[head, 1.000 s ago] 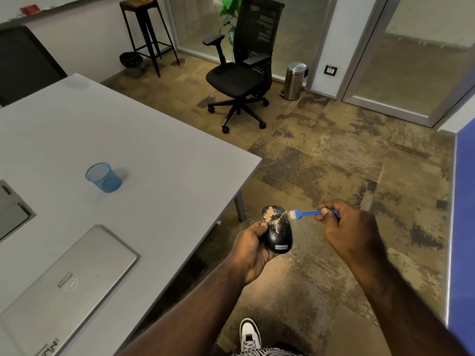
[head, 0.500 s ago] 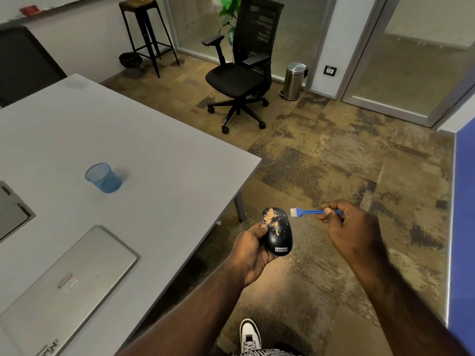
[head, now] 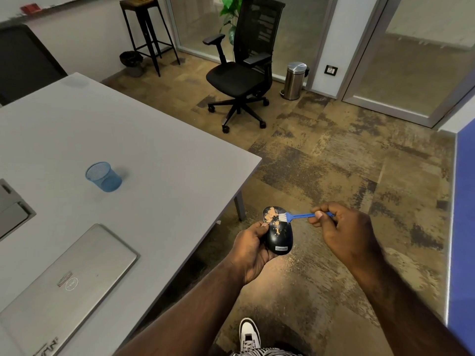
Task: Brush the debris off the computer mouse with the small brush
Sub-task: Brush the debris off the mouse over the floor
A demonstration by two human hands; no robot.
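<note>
A black computer mouse [head: 280, 237] with tan debris on its front half is held over the floor, just off the table's corner. My left hand [head: 250, 249] grips it from the left side and below. My right hand [head: 341, 227] pinches the handle of a small blue brush [head: 295, 216] with white bristles. The bristles touch the mouse's upper right part, at the edge of the debris patch.
A grey table [head: 154, 160] at left carries a blue mesh cup [head: 104, 176] and a closed silver laptop [head: 66, 283]. A black office chair [head: 241, 70], a steel bin [head: 294, 80] and a stool [head: 146, 34] stand beyond on the carpet. My shoe [head: 249, 335] is below.
Half a second ago the brush was lifted off to the right of the mouse; now its bristles are back on the mouse's top. The debris patch looks spread further down the mouse.
</note>
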